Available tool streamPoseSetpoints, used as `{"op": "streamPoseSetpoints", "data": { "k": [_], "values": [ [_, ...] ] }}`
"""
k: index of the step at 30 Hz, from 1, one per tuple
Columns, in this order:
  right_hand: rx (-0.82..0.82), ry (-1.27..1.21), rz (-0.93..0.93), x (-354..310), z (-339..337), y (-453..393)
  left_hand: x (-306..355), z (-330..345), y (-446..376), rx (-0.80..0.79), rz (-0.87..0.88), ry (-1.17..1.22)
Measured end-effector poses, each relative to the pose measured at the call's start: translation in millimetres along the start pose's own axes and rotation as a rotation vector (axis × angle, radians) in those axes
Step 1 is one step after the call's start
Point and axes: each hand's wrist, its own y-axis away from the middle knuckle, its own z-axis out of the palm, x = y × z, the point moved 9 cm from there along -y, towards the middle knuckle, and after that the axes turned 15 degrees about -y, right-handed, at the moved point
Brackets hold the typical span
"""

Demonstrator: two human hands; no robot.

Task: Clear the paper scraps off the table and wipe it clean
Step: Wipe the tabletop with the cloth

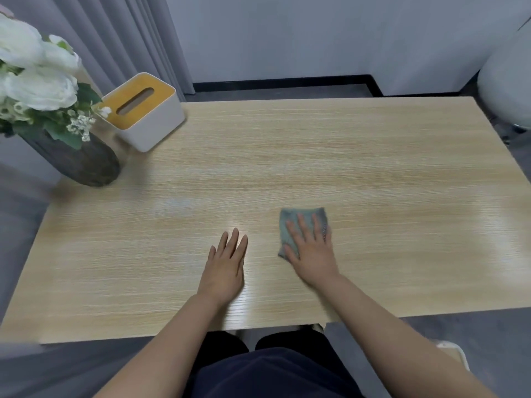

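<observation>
A light wooden table (344,156) fills the view. On it, right of centre and near me, lies a grey-blue cloth (290,218). My right hand (311,248) lies flat on the cloth with straight, spread fingers and presses it onto the tabletop. My left hand (225,262) rests flat on the bare wood a little to the left of it, fingers straight and holding nothing. I see no paper scraps on the table.
A dark vase (86,162) with white flowers (34,79) stands at the table's far left. Beside it sits a white tissue box (146,113) with a yellow-brown lid. A white rounded object (505,81) stands off the far right corner.
</observation>
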Motion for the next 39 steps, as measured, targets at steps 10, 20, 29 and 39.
{"op": "streamPoseSetpoints", "data": {
  "k": [10,20,29,39],
  "values": [
    [-0.036,0.122,-0.160,2,15,38,-8,8,22,-0.027,0.151,-0.085],
    [0.008,0.076,-0.126,-34,54,83,-14,24,54,0.007,0.097,-0.061],
    [-0.006,0.165,-0.077,40,20,80,-15,40,81,0.013,0.048,-0.057],
    [0.023,0.129,-0.185,-29,70,128,-17,46,101,0.026,0.040,-0.017]
  ]
}}
